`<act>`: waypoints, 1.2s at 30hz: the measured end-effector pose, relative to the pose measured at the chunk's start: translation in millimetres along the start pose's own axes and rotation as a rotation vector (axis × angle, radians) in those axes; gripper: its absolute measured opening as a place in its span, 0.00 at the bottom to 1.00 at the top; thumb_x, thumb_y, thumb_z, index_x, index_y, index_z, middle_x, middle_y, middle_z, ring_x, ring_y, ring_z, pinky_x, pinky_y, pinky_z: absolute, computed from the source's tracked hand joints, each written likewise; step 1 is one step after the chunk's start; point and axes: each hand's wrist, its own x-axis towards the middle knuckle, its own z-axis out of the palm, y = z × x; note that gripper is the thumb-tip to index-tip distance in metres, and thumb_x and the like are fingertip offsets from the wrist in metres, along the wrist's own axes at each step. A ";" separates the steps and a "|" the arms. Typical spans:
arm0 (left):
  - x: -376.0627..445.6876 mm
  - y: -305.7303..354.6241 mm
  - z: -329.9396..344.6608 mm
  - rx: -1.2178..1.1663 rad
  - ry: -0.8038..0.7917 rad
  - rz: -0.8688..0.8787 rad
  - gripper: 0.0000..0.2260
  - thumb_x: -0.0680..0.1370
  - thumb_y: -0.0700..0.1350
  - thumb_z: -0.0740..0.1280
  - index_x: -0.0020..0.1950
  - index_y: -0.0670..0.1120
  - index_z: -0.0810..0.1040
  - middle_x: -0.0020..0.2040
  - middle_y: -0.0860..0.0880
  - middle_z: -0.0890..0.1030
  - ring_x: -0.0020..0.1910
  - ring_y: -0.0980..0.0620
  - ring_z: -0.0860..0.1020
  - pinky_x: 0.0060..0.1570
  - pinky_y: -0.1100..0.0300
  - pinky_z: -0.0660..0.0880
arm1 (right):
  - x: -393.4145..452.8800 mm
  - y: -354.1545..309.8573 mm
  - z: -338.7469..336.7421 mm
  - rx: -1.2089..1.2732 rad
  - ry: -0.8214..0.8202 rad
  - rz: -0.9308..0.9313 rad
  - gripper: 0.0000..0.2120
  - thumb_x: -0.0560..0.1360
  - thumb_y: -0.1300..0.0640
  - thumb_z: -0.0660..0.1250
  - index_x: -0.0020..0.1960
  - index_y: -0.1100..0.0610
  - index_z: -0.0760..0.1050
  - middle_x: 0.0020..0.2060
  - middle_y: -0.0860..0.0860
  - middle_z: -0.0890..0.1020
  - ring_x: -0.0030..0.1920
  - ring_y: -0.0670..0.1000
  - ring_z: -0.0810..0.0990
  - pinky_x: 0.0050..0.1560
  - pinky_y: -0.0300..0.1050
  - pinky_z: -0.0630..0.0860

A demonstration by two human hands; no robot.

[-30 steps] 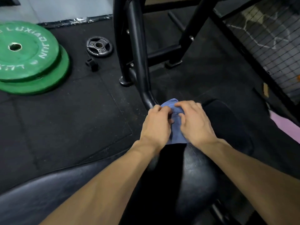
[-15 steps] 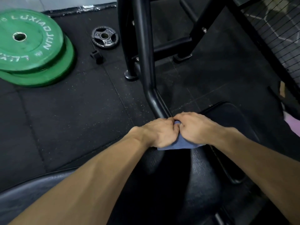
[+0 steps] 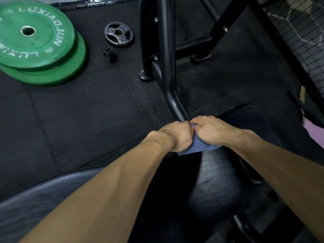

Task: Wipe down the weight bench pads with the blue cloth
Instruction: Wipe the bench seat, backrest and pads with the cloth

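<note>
The blue cloth [image 3: 196,147] is bunched on the far end of a rounded black bench pad [image 3: 217,183]. My left hand [image 3: 177,135] and my right hand [image 3: 213,131] sit side by side on top of it, fingers curled over its far edge, gripping it. Only a lower corner of the cloth shows below my hands. A second black pad [image 3: 254,118] lies just beyond, to the right. A larger dark pad [image 3: 35,199] fills the lower left under my left forearm.
A black steel frame post [image 3: 167,50] rises right behind my hands. Two stacked green weight plates [image 3: 40,48], a small black plate [image 3: 118,35] and a black collar [image 3: 110,54] lie on the rubber floor at left. Wire mesh fencing [image 3: 301,35] runs along the right.
Both hands have closed in over the cloth and drawn it toward me along the pad, so less of it shows. The view has tilted down and forward.
</note>
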 end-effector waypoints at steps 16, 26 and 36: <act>-103.1 -98.1 17.5 0.004 0.037 -0.058 0.20 0.86 0.54 0.49 0.66 0.41 0.71 0.65 0.40 0.78 0.63 0.38 0.77 0.61 0.48 0.70 | -25.3 -101.1 56.9 -0.222 -0.063 -0.252 0.19 0.74 0.48 0.49 0.51 0.46 0.77 0.51 0.42 0.81 0.56 0.44 0.77 0.69 0.46 0.66; -162.4 -137.8 11.7 0.084 0.073 -0.026 0.17 0.87 0.51 0.52 0.67 0.42 0.69 0.66 0.42 0.75 0.64 0.41 0.76 0.60 0.49 0.70 | -44.8 -149.9 93.8 -0.178 0.059 -0.221 0.20 0.75 0.52 0.52 0.60 0.47 0.78 0.55 0.44 0.81 0.59 0.46 0.77 0.72 0.46 0.64; -205.4 -172.8 6.7 0.198 0.165 0.013 0.14 0.86 0.47 0.54 0.68 0.42 0.69 0.64 0.42 0.75 0.62 0.42 0.76 0.60 0.48 0.72 | -55.6 -197.5 118.7 -0.150 0.169 -0.242 0.18 0.76 0.57 0.55 0.60 0.53 0.79 0.56 0.50 0.83 0.59 0.50 0.78 0.68 0.48 0.69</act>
